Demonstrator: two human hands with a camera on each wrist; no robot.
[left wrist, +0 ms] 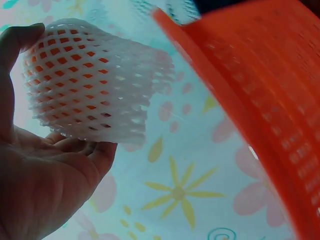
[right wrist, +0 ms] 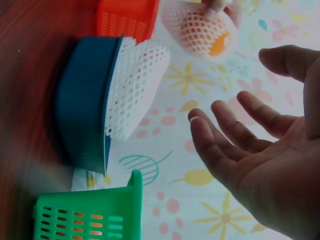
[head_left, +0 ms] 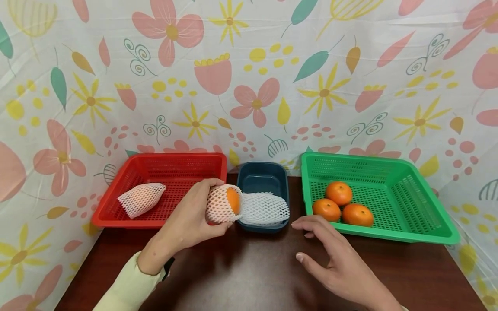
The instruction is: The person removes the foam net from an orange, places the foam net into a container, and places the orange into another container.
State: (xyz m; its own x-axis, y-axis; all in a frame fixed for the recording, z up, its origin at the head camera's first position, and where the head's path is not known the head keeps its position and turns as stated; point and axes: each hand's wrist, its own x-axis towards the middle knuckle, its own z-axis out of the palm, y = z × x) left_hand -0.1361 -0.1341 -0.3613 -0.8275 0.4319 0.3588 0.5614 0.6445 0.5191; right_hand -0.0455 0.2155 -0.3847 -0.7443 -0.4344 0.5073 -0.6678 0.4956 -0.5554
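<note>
My left hand [head_left: 191,212] grips an orange [head_left: 233,200] wrapped in a white foam net sleeve [left wrist: 75,82], held above the table between the red basket and the blue container. In the head view, bare orange peel shows at the sleeve's right end. My right hand [head_left: 334,259] is held in the air, fingers spread and slightly bent, holding nothing, in front of the green basket [head_left: 412,235]. Loose foam net sleeves [head_left: 264,209] lie over the front of the dark blue container [head_left: 263,168]; their exact number cannot be told.
A red basket [head_left: 179,159] on the left holds one foam-sleeved fruit [head_left: 142,198]. Three bare oranges [head_left: 338,193] sit at the near left of the green basket. Behind everything hangs a flower-patterned cloth [head_left: 256,65]. All containers stand on a dark brown table [head_left: 256,276].
</note>
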